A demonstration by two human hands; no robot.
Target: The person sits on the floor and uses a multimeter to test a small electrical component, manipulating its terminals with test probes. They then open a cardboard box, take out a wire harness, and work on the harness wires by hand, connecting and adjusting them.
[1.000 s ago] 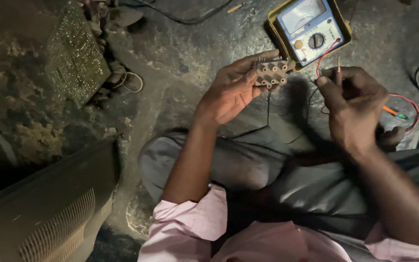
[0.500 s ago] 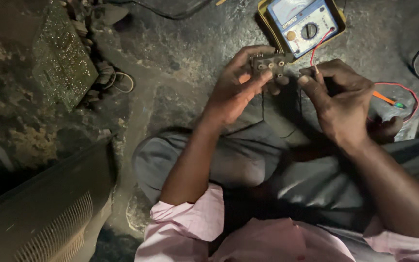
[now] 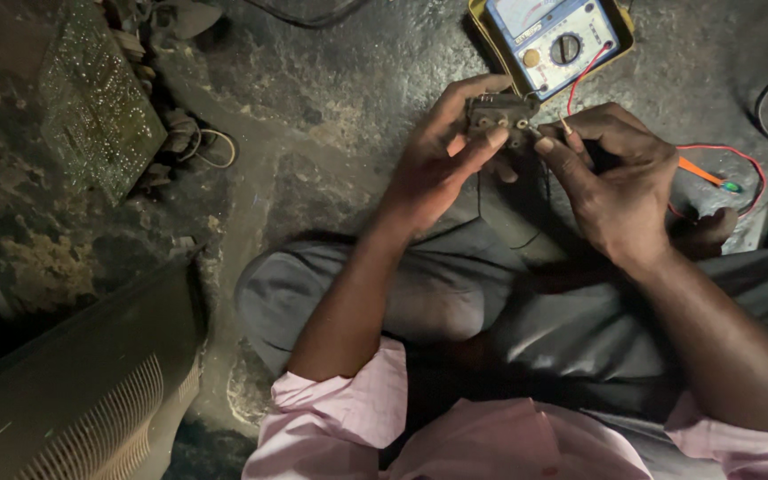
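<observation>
My left hand [image 3: 442, 160] holds a small dark electronic component [image 3: 500, 114] with several round metal terminals, thumb on its lower edge. My right hand [image 3: 620, 182] pinches a thin test probe [image 3: 564, 125], whose tip sits at the component's right side. A red lead [image 3: 585, 71] runs from the probe up to an analogue multimeter [image 3: 551, 37] in a yellow case lying on the floor just beyond the hands. Both hands are over my crossed legs in grey trousers.
A green circuit board [image 3: 95, 102] with loose wires lies at the far left. A dark plastic casing with vent slots [image 3: 82, 391] fills the lower left. An orange-handled tool [image 3: 702, 175] and red wire lie to the right on the rough floor.
My right hand has moved left toward the component, bringing the probe tip up against it. The view has shifted so the meter sits higher in frame.
</observation>
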